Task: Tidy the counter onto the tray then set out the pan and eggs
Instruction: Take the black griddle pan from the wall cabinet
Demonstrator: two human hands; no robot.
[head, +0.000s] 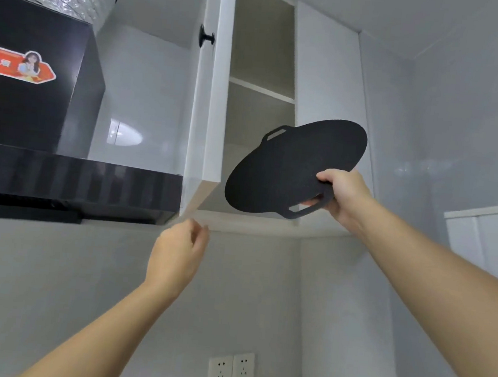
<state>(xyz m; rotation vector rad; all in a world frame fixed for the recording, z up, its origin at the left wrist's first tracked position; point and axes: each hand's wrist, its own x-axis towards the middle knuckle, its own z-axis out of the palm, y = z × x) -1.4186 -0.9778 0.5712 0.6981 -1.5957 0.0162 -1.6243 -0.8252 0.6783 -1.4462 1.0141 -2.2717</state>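
Left hand: We held our left hand (179,253) up just under the bottom corner of the door (208,108). Its fingers were loosely bent and held nothing.
Right hand: Our right hand (343,194) gripped the pan (292,168) by its near loop handle, with the thumb on top and the fingers curled through the loop.
Which way: From our fingers the pan reached up and to the left. It was tilted, and its far handle pointed at the cupboard (265,38).
Nearer hand: The right hand had it. The left hand was well apart, lower and to the left.
Pan: It hung in the air in front of the lower shelf space. It was flat, round and dull black.
Next: We think it had to come down and clear of the open door.
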